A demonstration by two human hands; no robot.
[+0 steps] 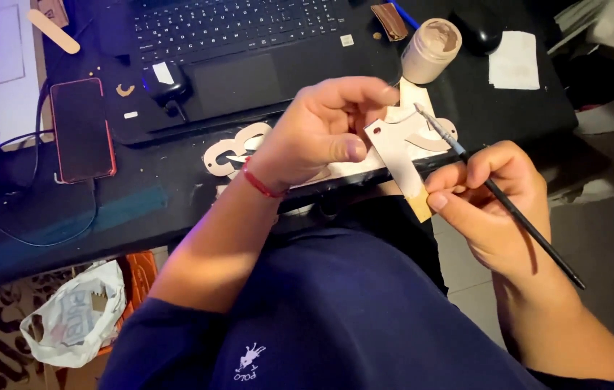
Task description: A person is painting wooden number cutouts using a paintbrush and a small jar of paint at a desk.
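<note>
The flat wooden cutout sits above my lap, just in front of the desk edge, tilted with its painted white face toward me. I judge it light, thin and stiff, likely to snap at its narrow parts if flexed. Its face looks freshly coated, so I take hold only at the edges and the bare lower corner.

My left hand pinches the upper end of the cutout between thumb and curled fingers. My right hand grips the thin paintbrush like a pen, thumb resting against the cutout's lower corner. The brush tip touches the upper edge of the piece. The brush is slender and light, and I judge it needs little pressure.

The open paint jar stands upright on the desk, near the laptop. It holds pale beige paint, filled close to the rim. More wooden cutouts lie flat under my left hand. A phone lies well apart, at the left.
</note>
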